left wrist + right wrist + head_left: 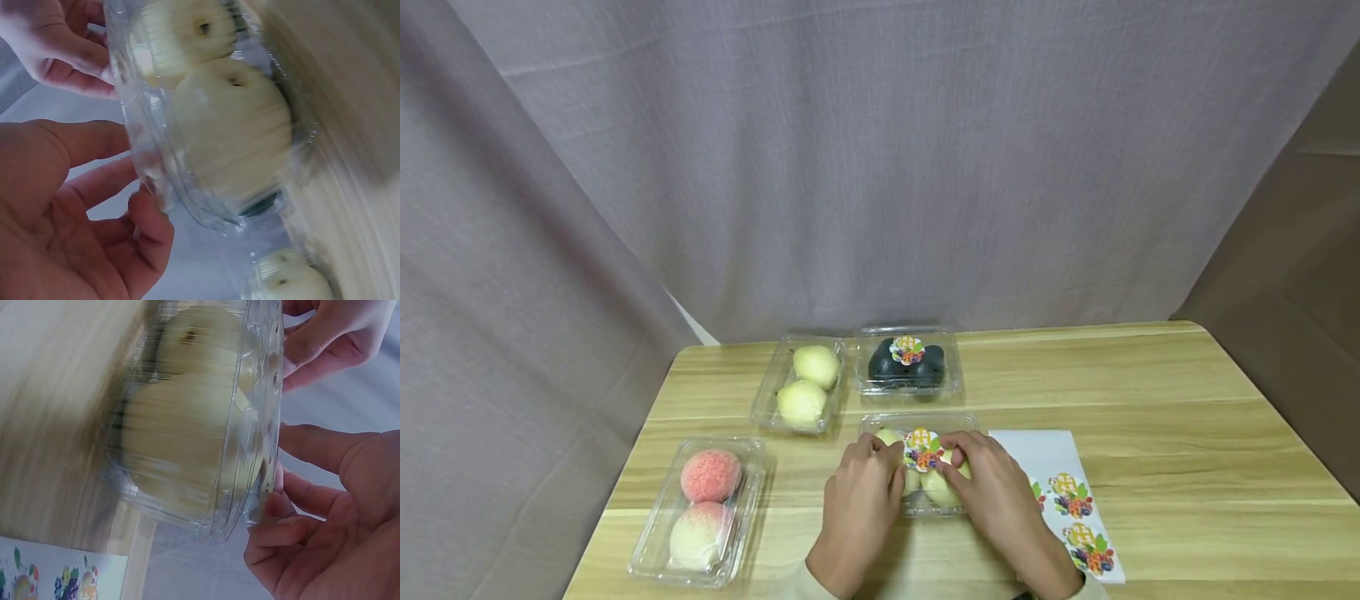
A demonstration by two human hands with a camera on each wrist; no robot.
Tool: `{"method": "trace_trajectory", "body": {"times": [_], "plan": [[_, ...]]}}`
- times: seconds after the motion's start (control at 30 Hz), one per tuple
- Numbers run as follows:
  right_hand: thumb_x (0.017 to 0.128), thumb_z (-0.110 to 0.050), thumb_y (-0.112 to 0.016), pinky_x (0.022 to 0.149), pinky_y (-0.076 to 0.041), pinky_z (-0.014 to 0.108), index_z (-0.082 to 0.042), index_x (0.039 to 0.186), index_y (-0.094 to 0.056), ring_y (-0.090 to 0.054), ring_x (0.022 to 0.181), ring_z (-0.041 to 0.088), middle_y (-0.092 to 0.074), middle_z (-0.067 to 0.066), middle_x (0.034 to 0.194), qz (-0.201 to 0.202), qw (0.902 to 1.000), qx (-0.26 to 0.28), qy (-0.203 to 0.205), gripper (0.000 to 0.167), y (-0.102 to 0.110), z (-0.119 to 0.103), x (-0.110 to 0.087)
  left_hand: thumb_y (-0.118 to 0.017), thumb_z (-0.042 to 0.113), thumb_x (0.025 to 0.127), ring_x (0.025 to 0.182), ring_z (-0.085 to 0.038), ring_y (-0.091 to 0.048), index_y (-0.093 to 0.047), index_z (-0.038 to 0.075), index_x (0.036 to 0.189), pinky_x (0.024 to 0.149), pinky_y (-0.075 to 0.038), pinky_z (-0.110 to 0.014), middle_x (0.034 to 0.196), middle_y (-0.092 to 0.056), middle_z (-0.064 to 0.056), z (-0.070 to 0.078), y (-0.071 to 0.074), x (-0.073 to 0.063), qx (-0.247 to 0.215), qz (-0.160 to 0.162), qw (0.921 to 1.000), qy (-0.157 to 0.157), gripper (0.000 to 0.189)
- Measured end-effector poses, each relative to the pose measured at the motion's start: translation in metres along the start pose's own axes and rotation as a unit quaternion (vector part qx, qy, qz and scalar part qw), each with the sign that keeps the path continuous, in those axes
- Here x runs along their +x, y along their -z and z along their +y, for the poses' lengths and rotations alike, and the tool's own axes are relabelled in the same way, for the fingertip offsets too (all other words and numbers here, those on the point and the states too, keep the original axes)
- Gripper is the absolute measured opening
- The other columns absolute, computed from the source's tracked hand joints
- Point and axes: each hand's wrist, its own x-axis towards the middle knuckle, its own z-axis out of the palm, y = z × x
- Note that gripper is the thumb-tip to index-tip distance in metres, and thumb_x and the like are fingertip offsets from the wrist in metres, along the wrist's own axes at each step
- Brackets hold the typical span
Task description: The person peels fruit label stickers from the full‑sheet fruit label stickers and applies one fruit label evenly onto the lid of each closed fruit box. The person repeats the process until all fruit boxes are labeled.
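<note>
In the head view a clear plastic box (917,506) with two pale yellow pears (942,490) sits at the front middle of the table. A round fruit sticker (922,450) lies on its lid. My left hand (863,500) touches the lid and sticker's left edge, thumb and forefinger apart. From the other side my right hand (1000,496) has its fingertips at the sticker's right edge. Both wrist views show the left hand (81,194) and right hand (331,500) with fingertips against the lid, other fingers bent. The sticker cannot be made out there.
A white sheet (1030,446) of stickers lies right of the box, partly under my right forearm. Behind stand a box of dark fruit (898,367) bearing a sticker and another box of pears (803,404). A peach box (711,477) is at the left.
</note>
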Motion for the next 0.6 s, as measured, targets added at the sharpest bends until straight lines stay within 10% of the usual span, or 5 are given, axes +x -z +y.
{"method": "trace_trajectory", "body": {"times": [0.3, 0.6], "plan": [[0.086, -0.012, -0.087, 0.087, -0.058, 0.044, -0.006, 0.122, -0.075, -0.060, 0.103, 0.024, -0.069, 0.006, 0.106, 0.010, 0.9998, -0.012, 0.012, 0.038, -0.002, 0.001, -0.003, -0.088, 0.024, 0.086, 0.101, -0.025, -0.061, -0.080, 0.008, 0.115, 0.088, -0.054, -0.040, 0.112, -0.070, -0.011, -0.011, -0.007, 0.000, -0.003, 0.007, 0.9990, -0.043, 0.034], [0.087, -0.014, -0.086, 0.083, -0.059, 0.044, -0.005, 0.125, -0.075, -0.059, 0.103, 0.026, -0.067, 0.008, 0.111, 0.019, 0.9978, -0.044, 0.047, 0.041, -0.002, 0.003, -0.010, -0.081, 0.032, 0.092, 0.116, -0.029, -0.061, -0.077, 0.009, 0.125, 0.094, -0.055, -0.043, 0.128, -0.067, -0.013, -0.016, -0.011, -0.009, 0.045, 0.012, 0.9955, -0.082, 0.040]]}}
